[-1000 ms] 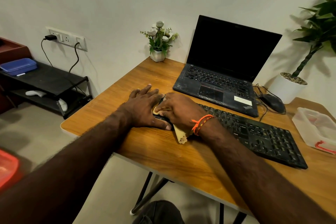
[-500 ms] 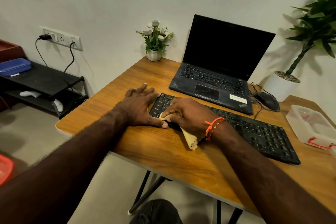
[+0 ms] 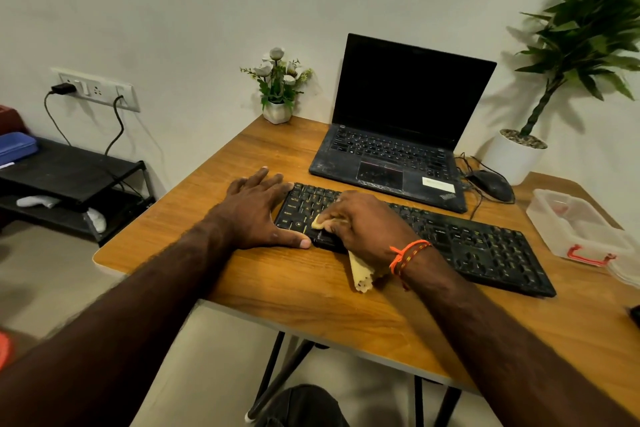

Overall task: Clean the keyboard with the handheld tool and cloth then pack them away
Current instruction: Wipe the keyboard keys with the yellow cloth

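Head view, setting: wooden desk (image 3: 311,302) with a woodgrain top and rounded corners, set against a plain pale wall.
Head view, keyboard: black keyboard (image 3: 460,239) lies flat and at an angle across the desk, in front of an open laptop (image 3: 391,163) with a dark screen; hard plastic keys with narrow gaps between them.
Head view, left hand: left hand (image 3: 258,215) lies flat with fingers spread, palm on the desk at the keyboard's left end, thumb along the near edge; it braces the keyboard.
Head view, right hand: right hand (image 3: 363,229) has its fingers curled round a yellow cloth (image 3: 360,274) and presses it onto the keys at the left part of the keyboard. A soft, bunched tail of cloth hangs out below the wrist onto the desk.
Head view, handheld tool: not identifiable in this view.
Head view, container: clear plastic box (image 3: 575,229) with a red latch stands at the right of the desk, well apart from the hands; probably the storage for packing away.
Risk, slipping: the desk top appears smooth; if the left hand lifts, wiping pressure may push the keyboard toward the laptop.
Risk, snagging: loose cloth may catch a key edge and lever a keycap.
Risk, coverage: keys to the right appear unwiped so far.
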